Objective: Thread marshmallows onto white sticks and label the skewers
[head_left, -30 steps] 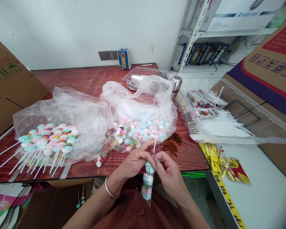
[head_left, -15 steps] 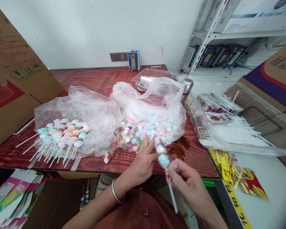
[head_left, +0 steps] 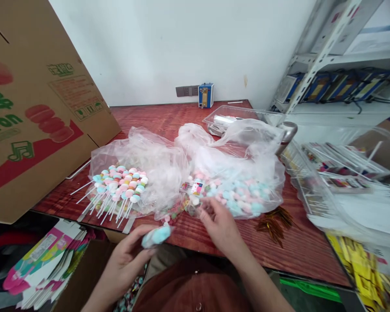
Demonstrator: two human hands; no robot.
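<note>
Below the table's front edge, my left hand is closed around a marshmallow pop with a pale blue end in clear wrap; its stick is hidden. My right hand is at the front of a clear bag of loose pink, white and blue marshmallows. Its fingers are bent and apart, with no held thing visible. Just beyond these fingertips lie small printed cards. Several marshmallow pops on white sticks rest in a pile on another plastic bag at left.
A large cardboard box stands at left. Orange-gold twist ties lie right of the marshmallow bag. At right, a clear tray holds white sticks and cards. A metal flask and a small blue device stand farther back.
The marshmallow pop has passed from my right hand to my left, which has moved down and left. My right hand has moved up to the bag's front. The view has turned left.
</note>
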